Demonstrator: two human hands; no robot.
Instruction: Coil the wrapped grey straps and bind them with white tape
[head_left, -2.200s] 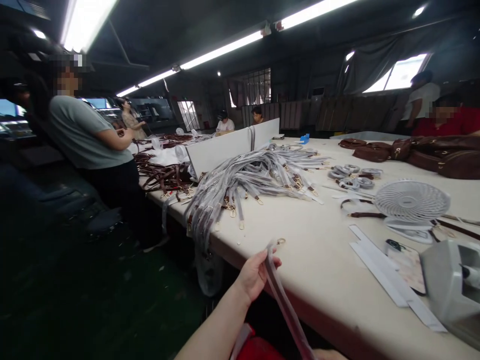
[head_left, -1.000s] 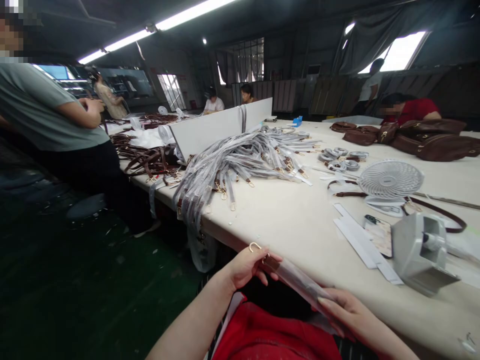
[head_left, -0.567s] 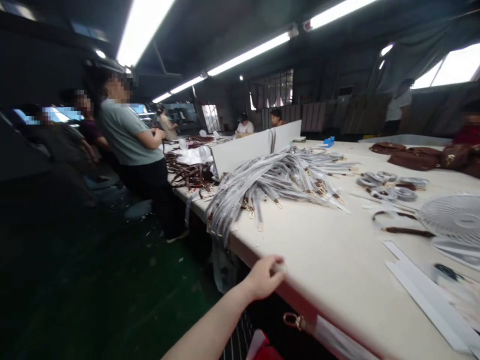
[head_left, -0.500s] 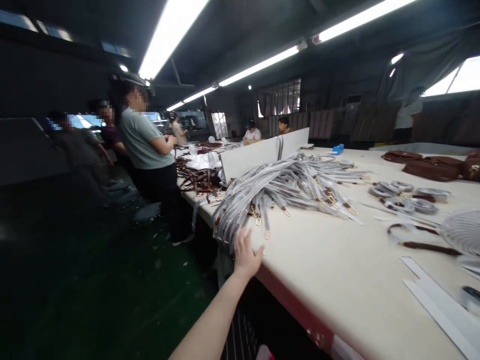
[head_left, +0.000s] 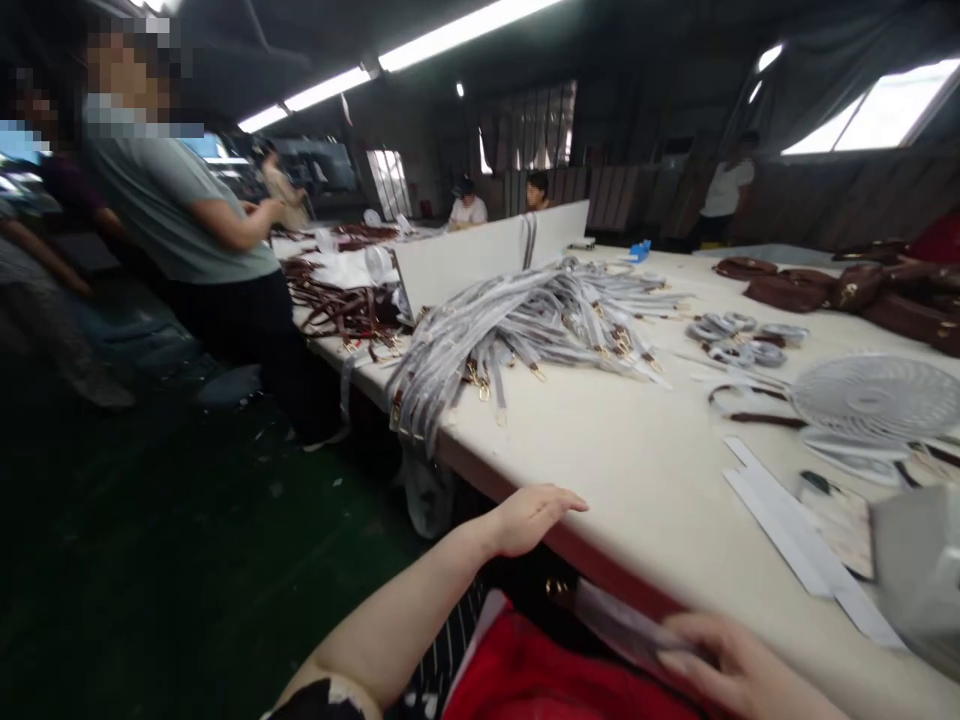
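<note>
My left hand (head_left: 534, 518) reaches over the front edge of the white table (head_left: 637, 480); its fingers are stretched out and hold nothing. Low on the right, my right hand (head_left: 724, 655) grips a plastic-wrapped strap (head_left: 630, 622) below the table edge. A gold metal clasp shows at the far end of that strap. Beyond my left hand lies a big pile of plastic-wrapped straps (head_left: 510, 315) with brown ends and gold hooks, some hanging over the table's edge.
A white divider board (head_left: 480, 255) stands behind the pile. At right are coiled wrapped straps (head_left: 742, 338), a grey fan (head_left: 874, 398), white strips (head_left: 787, 530) and brown leather bags (head_left: 810, 290). A co-worker (head_left: 180, 210) stands at left beside brown straps (head_left: 345, 305).
My left hand has left the hanging ends of the pile and moved right and nearer along the edge. My right hand has come into view with a wrapped strap. The view has shifted.
</note>
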